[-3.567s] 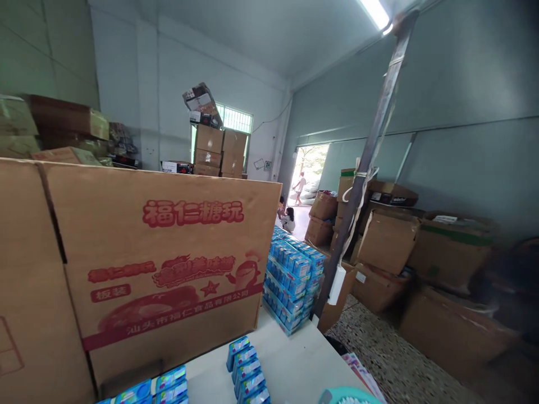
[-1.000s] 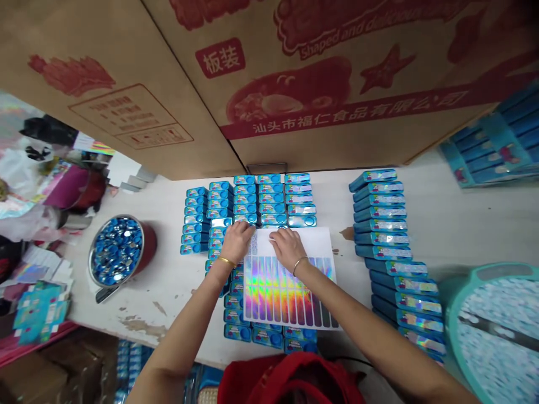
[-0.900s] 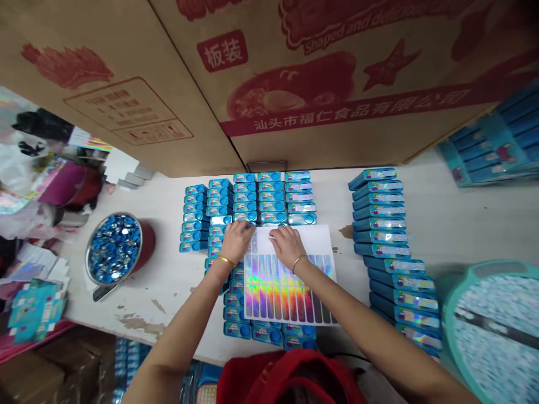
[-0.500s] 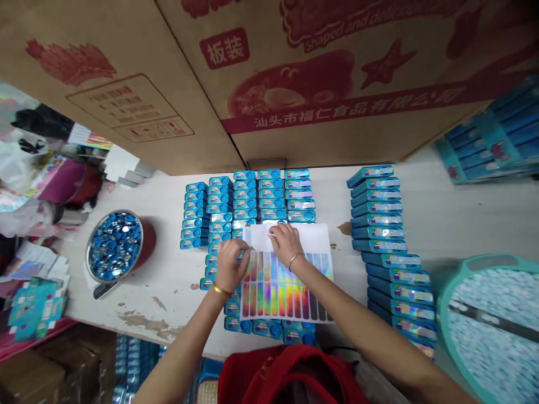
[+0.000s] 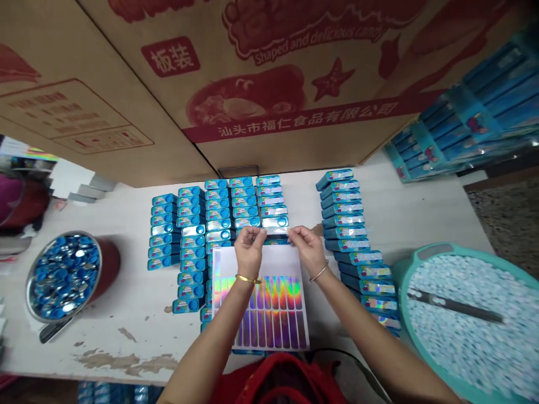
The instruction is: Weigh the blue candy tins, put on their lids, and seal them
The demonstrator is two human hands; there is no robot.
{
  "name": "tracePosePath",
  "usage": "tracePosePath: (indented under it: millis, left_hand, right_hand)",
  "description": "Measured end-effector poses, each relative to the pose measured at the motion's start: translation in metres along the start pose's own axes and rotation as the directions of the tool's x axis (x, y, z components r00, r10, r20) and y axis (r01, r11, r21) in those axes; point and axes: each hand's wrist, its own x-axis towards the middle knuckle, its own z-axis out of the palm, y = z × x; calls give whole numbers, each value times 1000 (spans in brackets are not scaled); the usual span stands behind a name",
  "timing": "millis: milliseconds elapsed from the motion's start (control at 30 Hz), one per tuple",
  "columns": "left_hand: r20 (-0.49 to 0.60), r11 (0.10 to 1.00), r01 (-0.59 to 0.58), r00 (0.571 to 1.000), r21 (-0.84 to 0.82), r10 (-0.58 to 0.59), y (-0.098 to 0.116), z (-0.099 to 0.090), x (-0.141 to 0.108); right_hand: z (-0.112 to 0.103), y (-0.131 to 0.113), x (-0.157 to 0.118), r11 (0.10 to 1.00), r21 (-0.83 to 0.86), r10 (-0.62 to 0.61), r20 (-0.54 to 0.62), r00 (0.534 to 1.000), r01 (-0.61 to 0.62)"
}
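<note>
- Setting: white worktable (image 5: pixel 404 207), scuffed along its near left edge; a large printed cardboard carton (image 5: pixel 252 84) stands along the far side.
- Far left: metal bowl (image 5: pixel 63 275) full of small blue pieces, well apart from both hands.
- Left-centre: rows of blue tins (image 5: pixel 193 224) laid flat in columns; the sticker sheet (image 5: pixel 261 303) lies on top of the nearer ones, its holographic strips running toward the person, upper part already bare white.
- Left hand (image 5: pixel 249 251): thumb and forefinger pinched on the left end of one holographic sticker strip (image 5: pixel 275 230); remaining fingers curled.
- Strip: held taut between both hands, long axis left–right, just above the far edge of the sheet and directly over a tin in the rightmost column. Whether it touches that tin cannot be told.
- Right hand (image 5: pixel 309 248): same pinch on the strip's right end. Both hands about equally near the tin.
- Right: slanted stack of stickered tins (image 5: pixel 353 235), just beside the right wrist.
- Far right: teal basket (image 5: pixel 463 320) of pale small pieces.
</note>
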Motion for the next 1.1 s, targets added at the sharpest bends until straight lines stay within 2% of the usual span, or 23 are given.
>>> tracePosePath:
  millis: [67, 133, 200, 267, 400, 500, 567, 700, 800, 900, 1000, 1100]
  left_hand:
    - [13, 997, -23, 1000, 72, 22, -7, 11, 7]
    - [4, 970, -97, 995, 222, 99, -12, 20, 14]
    - [-12, 900, -161, 983, 404, 181, -15, 26, 19]
    - [-14, 814, -175, 975, 554, 220, -18, 31, 23]
    - [22, 680, -179, 972, 711, 232, -24, 36, 26]
    - [62, 595, -187, 972, 782, 225, -28, 37, 29]
    - [48, 555, -163, 975, 816, 216, -28, 36, 31]
    - [-15, 531, -89, 982, 843, 188, -24, 34, 38]
    - [-2, 518, -78, 989, 852, 151, -22, 33, 40]
    - [14, 508, -77, 992, 858, 127, -21, 32, 41]
    - [18, 507, -74, 993, 859, 115, -20, 31, 41]
    - [14, 516, -79, 992, 853, 128, -21, 32, 40]
  right_hand:
    - [-10, 4, 12, 998, -56, -37, -34, 999, 35]
    - [-17, 9, 23, 985, -143, -101, -55, 993, 93]
    - [-21, 14, 34, 958, -245, -165, -51, 985, 147]
    - [-23, 20, 42, 925, -329, -208, -24, 978, 189]
    - [-28, 33, 52, 854, -468, -240, 31, 970, 227]
    - [-29, 44, 55, 832, -517, -206, 46, 977, 200]
    - [-27, 51, 56, 850, -501, -161, 40, 986, 160]
    - [-22, 57, 50, 928, -358, -125, -23, 992, 109]
    - [-22, 56, 45, 958, -262, -114, 38, 993, 120]
    - [-24, 54, 47, 930, -351, -70, 120, 990, 109]
    - [-25, 52, 55, 870, -477, -80, 112, 991, 124]
    - [-21, 53, 64, 846, -520, -67, 120, 990, 121]
